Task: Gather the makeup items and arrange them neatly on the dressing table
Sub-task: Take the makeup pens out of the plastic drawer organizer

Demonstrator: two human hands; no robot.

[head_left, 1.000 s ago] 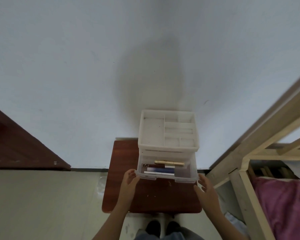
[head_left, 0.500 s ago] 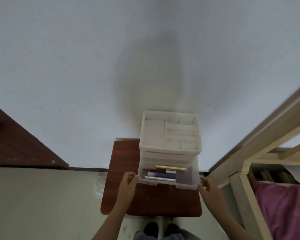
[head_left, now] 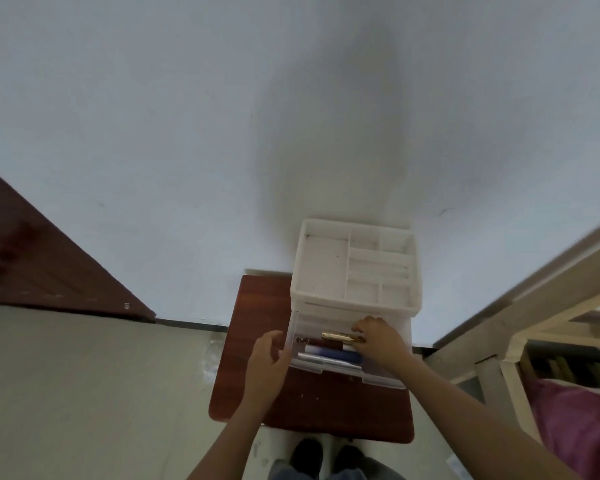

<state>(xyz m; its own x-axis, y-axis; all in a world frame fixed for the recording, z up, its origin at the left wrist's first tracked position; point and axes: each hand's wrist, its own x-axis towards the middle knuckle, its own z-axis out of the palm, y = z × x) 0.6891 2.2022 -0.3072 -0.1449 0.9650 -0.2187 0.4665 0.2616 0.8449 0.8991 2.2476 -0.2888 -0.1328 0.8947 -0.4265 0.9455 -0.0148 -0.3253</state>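
Drawer [head_left: 378, 377]: pulled open for access.
Left hand [head_left: 269, 362]: fingers curled at its left wall, probably bracing; grip unclear.
Right hand [head_left: 381, 341]: fingers pinch gold tube [head_left: 336, 336], likely to lift it out.

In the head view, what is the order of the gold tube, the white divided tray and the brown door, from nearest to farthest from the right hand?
1. gold tube: in the open drawer, its right end pinched by the right hand.
2. white divided tray: on top, just behind the hand.
3. brown door: far off on the left side.
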